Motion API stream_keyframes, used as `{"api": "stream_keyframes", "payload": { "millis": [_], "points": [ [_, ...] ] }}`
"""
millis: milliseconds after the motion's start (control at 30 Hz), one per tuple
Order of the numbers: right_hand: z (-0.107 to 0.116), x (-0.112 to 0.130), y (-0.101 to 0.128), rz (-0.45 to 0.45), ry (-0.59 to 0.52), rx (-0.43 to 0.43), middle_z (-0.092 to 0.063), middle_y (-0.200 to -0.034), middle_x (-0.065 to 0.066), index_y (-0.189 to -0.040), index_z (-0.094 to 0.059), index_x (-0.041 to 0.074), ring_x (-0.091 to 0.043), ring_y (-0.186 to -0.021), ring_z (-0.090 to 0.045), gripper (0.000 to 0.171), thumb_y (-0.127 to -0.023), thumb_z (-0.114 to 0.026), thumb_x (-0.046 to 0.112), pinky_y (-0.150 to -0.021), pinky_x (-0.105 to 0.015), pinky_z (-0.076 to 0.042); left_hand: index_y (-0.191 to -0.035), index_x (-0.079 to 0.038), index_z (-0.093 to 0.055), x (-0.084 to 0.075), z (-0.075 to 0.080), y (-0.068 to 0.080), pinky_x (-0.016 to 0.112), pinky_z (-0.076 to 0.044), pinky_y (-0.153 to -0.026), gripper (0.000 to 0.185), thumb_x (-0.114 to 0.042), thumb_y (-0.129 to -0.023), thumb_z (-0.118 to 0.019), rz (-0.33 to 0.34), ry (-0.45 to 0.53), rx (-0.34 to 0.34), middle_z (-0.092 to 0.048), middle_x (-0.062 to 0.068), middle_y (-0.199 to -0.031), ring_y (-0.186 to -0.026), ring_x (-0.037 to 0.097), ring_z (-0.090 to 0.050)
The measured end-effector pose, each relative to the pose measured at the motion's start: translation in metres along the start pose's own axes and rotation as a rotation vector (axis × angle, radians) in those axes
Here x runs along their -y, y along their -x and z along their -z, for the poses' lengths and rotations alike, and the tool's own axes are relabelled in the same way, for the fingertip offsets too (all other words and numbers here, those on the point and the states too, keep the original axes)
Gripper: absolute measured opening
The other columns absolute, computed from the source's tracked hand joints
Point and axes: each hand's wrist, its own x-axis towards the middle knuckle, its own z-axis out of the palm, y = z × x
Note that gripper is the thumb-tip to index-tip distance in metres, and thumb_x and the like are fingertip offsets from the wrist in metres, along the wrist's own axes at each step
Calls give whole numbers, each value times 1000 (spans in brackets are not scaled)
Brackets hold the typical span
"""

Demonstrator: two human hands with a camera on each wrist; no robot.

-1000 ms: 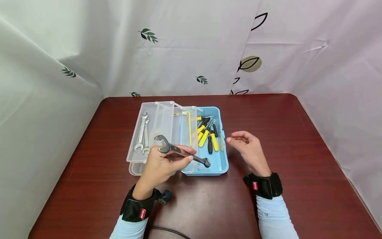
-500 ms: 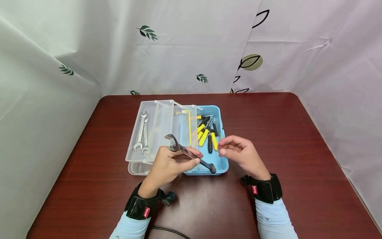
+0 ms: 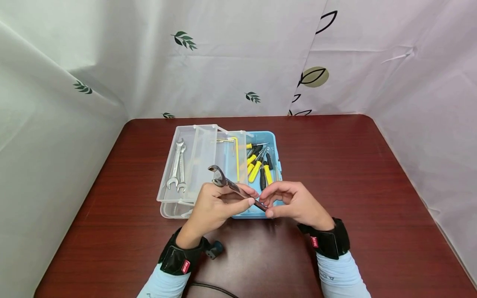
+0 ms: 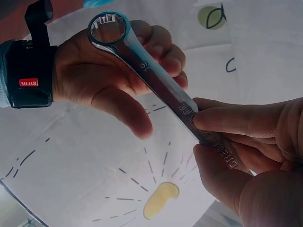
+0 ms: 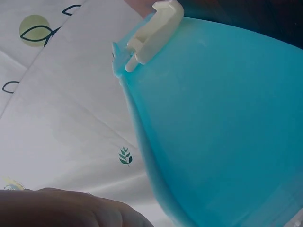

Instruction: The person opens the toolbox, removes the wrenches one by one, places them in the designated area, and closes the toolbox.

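Here the long steel combination wrench (image 3: 238, 189) slants from far-left to near-right above the blue plastic toolbox (image 3: 275, 142). The left hand (image 3: 214, 207) grips its shank; the right hand (image 3: 292, 203) pinches its near ring end.

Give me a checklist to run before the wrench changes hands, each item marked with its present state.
1. Left hand grips the wrench by its shaft: ok.
2. Right hand has its fingers on the ring end, as the left wrist view shows: ok.
3. Wrench is held off the table, above the near edge of the blue toolbox: ok.
4. Clear tray stands swung open to the left, with two wrenches lying in it: ok.
5. Screwdrivers lie inside the blue toolbox, apart from both hands: ok.
6. Whether the right hand's hold is firm enough to take the weight alone: cannot tell.
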Motion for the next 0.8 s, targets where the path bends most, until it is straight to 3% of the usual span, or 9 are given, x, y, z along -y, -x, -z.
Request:
{"api": "stream_keyframes", "payload": {
  "millis": [433,667,800],
  "points": [
    [-8,-4,-5,55,139,7,-73,-99,-7,-107,-78,7,-20,-86,-64,29,-83,-83,-6,-67,-30,-58,-102,8,-77,1,-4,1,40,-62,-79,13,6,-89,-76,43,29,6,-78,16,-97,-89,23,-77],
    [-8,-4,-6,114,189,-4,-76,-104,-6,-103,-81,8,-21,-96,-69,27,-81,-84,-7,-77,-30,-59,-103,8,-77,2,-5,2,40,-63,-78,14,6,-90,-76,46,32,2,-77,17,-99,-91,22,-77],
    [-8,-4,-5,124,208,-18,-77,-103,-5,-102,-81,8,-20,-96,-69,25,-82,-84,-6,-76,-28,-58,-105,9,-76,3,-4,1,40,-62,-79,16,8,-89,-76,28,37,0,-77,19,-102,-93,24,-77]
  ]
}}
